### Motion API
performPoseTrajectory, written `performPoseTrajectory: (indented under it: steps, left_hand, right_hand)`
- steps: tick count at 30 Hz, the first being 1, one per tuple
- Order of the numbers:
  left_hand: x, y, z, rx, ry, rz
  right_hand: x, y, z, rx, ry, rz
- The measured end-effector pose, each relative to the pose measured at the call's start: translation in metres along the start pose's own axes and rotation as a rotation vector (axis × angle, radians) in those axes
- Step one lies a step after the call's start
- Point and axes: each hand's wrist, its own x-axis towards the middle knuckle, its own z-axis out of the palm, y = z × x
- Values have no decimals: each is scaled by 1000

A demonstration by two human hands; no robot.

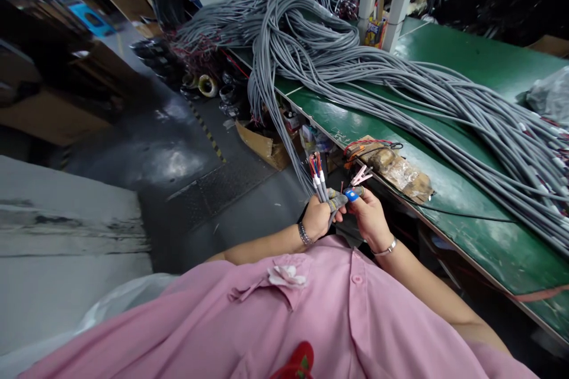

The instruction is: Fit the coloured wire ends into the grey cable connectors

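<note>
My left hand (317, 216), closed, grips several grey cables (320, 189). White bands circle their upper ends, where thin coloured wires (315, 163) fan out. Just to the right, my right hand (370, 219) pinches a small blue object (351, 195) with a pale mark on it; its exact kind I cannot make out. Grey-and-yellow coverings wrap some fingers, and the two hands nearly meet in front of my body. Beyond the right hand, pale pink clamp handles (361, 175) stick out at the bench edge.
Long bundles of grey cable (306, 29) drape across the green bench (355, 121) and over its edge. A tape-covered block (395, 172) with red and black leads lies near that edge. Below stands a cardboard box (260, 145). Posts (398, 6) rise from the bench.
</note>
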Motion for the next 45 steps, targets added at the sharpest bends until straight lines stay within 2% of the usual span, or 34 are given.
performPoseTrajectory:
  steps: [7,19,26,30,35,45]
  left_hand:
    - [-1,3,0,7,55,1]
    - [-2,5,0,-31,55,4]
    - [-5,10,-5,51,-44,-60]
    - [-8,7,-8,161,-130,-116]
    - [-10,4,-8,212,-202,-155]
    - [-12,5,-9,250,-256,-183]
  right_hand:
    - [0,0,-3,-22,78,-19]
    - [-9,-3,-11,-44,69,-3]
    - [-11,-15,-35,-22,-133,139]
    - [-9,-21,-45,1,-124,172]
    - [-3,-27,-39,-106,-132,101]
    - [3,-29,-29,-107,-232,38]
